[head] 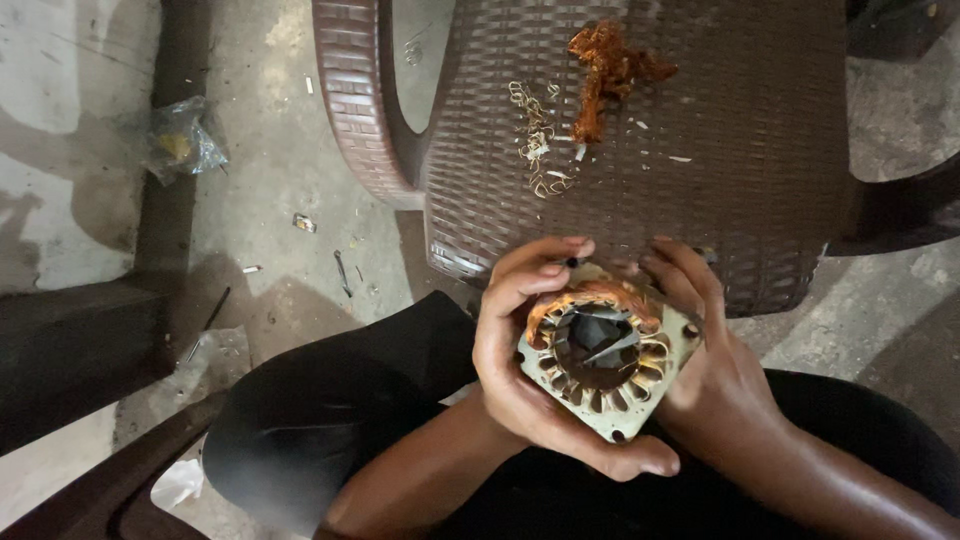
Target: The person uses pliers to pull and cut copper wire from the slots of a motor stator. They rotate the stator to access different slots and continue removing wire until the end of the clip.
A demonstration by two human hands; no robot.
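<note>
Rough concrete floor (290, 150) spreads under you, littered with small scraps, and a crumpled clear bag (180, 140) lies off to your left beside a dark beam. Straight ahead stands a brown woven plastic chair (720, 180), its seat serving as your surface. On that seat rests a tangle of pulled copper wire (610, 70), and just beside it a scatter of pale paper slips (540, 140).

You hold a stator (605, 350) over your lap, near the chair's front edge, well apart from the wire pile. It is a squarish, pale metal block with slots ringing a round bore; copper winding still fills the upper slots, while the lower slots look bare.

Your left hand (530, 360) wraps around the stator's left side and bottom, thumb curling under its lower corner, fingers arching over the top. Your right hand (715, 370) clasps the right side, fingers reaching over the upper edge near the winding. Both hands grip it firmly. Dark trousers cover your knees below.
</note>
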